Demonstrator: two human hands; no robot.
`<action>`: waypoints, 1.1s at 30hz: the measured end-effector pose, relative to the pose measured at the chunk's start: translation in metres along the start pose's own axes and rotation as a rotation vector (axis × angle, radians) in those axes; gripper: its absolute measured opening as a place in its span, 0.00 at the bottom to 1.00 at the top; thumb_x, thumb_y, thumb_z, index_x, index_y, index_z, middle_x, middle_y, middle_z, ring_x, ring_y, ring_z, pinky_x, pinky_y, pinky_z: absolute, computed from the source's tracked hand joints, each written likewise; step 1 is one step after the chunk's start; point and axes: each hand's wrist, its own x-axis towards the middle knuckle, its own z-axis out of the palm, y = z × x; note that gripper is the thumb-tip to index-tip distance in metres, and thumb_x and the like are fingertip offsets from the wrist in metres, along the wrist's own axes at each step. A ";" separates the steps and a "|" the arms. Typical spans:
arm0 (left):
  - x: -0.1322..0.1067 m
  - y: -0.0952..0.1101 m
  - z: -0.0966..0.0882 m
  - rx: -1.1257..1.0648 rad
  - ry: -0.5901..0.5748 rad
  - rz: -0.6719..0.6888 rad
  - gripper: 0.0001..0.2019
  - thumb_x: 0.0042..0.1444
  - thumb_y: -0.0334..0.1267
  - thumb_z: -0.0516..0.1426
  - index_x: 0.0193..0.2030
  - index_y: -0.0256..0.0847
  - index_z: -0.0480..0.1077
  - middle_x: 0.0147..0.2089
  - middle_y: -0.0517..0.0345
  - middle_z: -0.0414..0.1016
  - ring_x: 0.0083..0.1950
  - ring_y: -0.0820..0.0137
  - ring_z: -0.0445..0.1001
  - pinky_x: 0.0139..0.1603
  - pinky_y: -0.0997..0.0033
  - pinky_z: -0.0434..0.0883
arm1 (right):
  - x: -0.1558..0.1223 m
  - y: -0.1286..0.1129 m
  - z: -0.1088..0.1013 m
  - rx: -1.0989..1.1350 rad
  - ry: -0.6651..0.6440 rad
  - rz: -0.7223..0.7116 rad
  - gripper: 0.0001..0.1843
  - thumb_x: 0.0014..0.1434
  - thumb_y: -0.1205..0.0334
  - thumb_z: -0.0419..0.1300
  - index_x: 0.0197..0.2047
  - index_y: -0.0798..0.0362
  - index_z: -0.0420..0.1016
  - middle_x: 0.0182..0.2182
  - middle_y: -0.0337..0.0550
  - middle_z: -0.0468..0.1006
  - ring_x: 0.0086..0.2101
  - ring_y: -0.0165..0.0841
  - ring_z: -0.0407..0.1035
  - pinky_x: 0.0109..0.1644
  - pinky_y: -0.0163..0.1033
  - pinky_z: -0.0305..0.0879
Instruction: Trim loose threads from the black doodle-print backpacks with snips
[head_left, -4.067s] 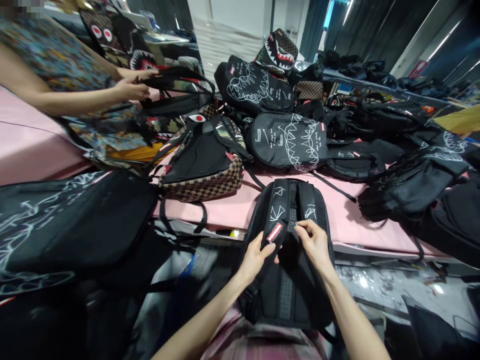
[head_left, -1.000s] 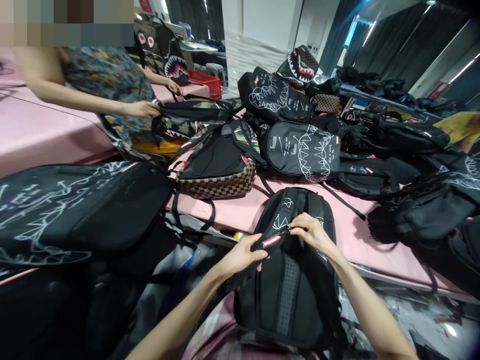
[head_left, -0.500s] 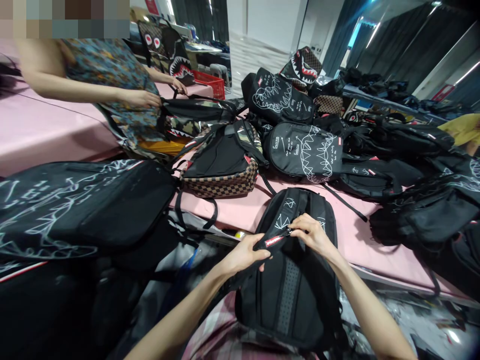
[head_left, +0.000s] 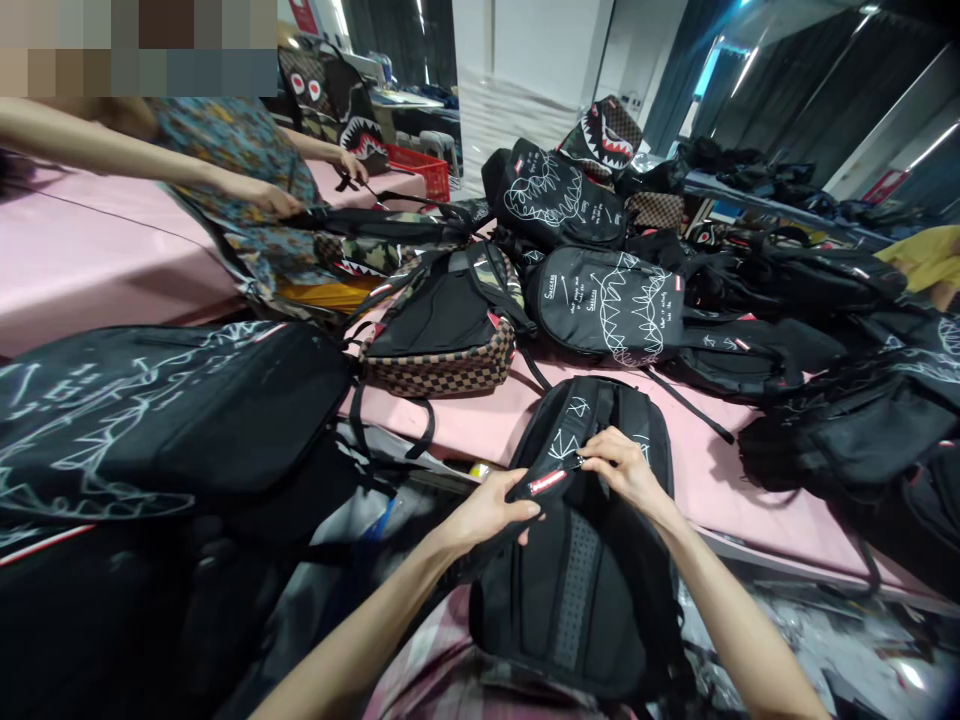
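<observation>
A black backpack [head_left: 630,600] leans on the table's edge before me, its padded back and straps facing up. White line drawings mark its shoulder strap [head_left: 564,440], which also carries a red label [head_left: 548,482]. My left hand [head_left: 491,510] is closed around the strap just below the label, thumb on top. Beyond the label's other end, my right hand [head_left: 621,466] is closed in a pinch at the strap. A small dark piece shows at its fingertips, too small to name.
Several bags lie on the pink table [head_left: 720,490]: a checkered backpack [head_left: 442,330], a black printed backpack [head_left: 611,305], and a large black bag [head_left: 172,420] close on my left. Across the table, a co-worker's hand [head_left: 274,198] holds a camouflage bag [head_left: 397,235].
My hands stay almost where they were on the strap. The co-worker's near hand has moved left, drawing a dark strap with it.
</observation>
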 end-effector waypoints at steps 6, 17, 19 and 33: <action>0.000 0.001 0.000 -0.013 -0.001 0.006 0.09 0.46 0.35 0.58 0.35 0.34 0.68 0.25 0.61 0.71 0.19 0.78 0.66 0.21 0.79 0.62 | -0.001 0.003 -0.006 -0.038 -0.014 -0.010 0.09 0.56 0.57 0.60 0.39 0.50 0.77 0.32 0.44 0.76 0.35 0.34 0.68 0.39 0.42 0.66; 0.002 -0.002 0.001 -0.015 0.004 0.021 0.12 0.46 0.36 0.59 0.37 0.34 0.67 0.30 0.57 0.73 0.19 0.78 0.68 0.20 0.79 0.63 | 0.004 -0.010 0.002 -0.038 -0.011 -0.101 0.09 0.57 0.57 0.58 0.39 0.51 0.77 0.31 0.44 0.77 0.34 0.34 0.68 0.40 0.43 0.66; 0.002 -0.002 0.002 -0.020 0.007 0.022 0.11 0.46 0.36 0.59 0.37 0.34 0.66 0.30 0.57 0.73 0.19 0.78 0.68 0.21 0.79 0.63 | 0.004 -0.012 0.001 -0.048 -0.023 -0.126 0.09 0.57 0.57 0.59 0.39 0.51 0.76 0.32 0.44 0.77 0.34 0.34 0.68 0.40 0.43 0.66; 0.001 0.002 0.003 0.004 0.011 0.043 0.10 0.47 0.36 0.58 0.36 0.33 0.68 0.27 0.59 0.72 0.19 0.77 0.67 0.20 0.78 0.63 | -0.005 -0.004 -0.012 -0.038 0.038 0.066 0.09 0.57 0.57 0.58 0.38 0.50 0.77 0.33 0.45 0.77 0.36 0.35 0.69 0.41 0.43 0.67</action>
